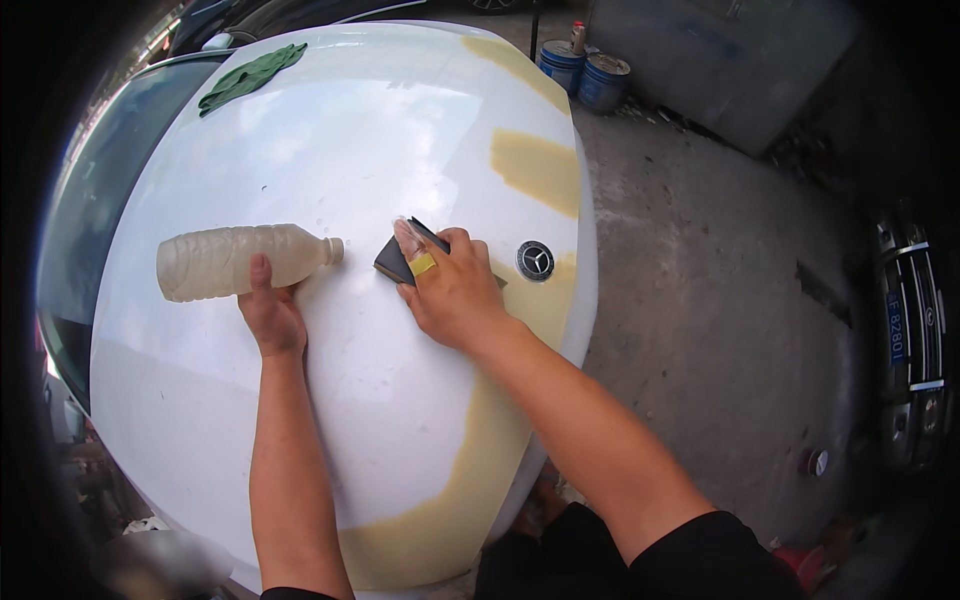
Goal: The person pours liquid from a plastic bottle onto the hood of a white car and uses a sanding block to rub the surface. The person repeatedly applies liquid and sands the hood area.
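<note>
My left hand point(272, 318) is closed around a cloudy plastic bottle point(205, 264), which lies nearly level above the white car hood point(400, 410). The bottle's neck points right, toward my other hand. My right hand point(458, 292) presses a dark grey piece of sandpaper point(394, 260) onto the middle of the hood. It appears folded around a block, though the palm covers much of it. Clear plastic and yellow tape point(423, 264) wrap one finger of that hand. Dull yellow patches point(535, 172) show along the hood's front edge.
A round emblem point(535, 261) sits near the hood's front edge, right of my right hand. A green cloth point(252, 78) lies at the far left, near the windscreen point(130, 160). Blue buckets point(604, 82) stand beyond the hood. A detached-looking bumper point(912, 330) is at the far right.
</note>
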### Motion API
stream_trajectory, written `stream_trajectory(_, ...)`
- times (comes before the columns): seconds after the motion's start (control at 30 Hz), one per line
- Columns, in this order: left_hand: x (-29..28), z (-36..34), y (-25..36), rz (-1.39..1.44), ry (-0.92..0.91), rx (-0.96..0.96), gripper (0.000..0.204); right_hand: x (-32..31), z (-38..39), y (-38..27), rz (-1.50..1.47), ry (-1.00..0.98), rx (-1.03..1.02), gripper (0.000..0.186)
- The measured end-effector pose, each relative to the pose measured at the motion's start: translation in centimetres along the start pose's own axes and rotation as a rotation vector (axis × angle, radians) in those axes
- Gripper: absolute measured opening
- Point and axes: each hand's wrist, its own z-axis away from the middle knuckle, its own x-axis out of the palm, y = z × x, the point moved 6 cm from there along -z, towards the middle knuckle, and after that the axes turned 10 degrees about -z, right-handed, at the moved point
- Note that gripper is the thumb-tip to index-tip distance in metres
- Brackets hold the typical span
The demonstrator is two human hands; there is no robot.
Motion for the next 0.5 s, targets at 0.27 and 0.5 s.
stream_trajectory(0.27,-0.9,0.0,-0.3,-0.009,0.002,0.012,0.068,-1.1,16.7,-2.8,-0.125,-0.04,0.142,0.078)
stream_trajectory(0.5,-0.4,0.1,-0.4,-0.027,0.0,-0.011,0.066,-2.2,6.3,1.7,0.013,0.063,0.137,0.063)
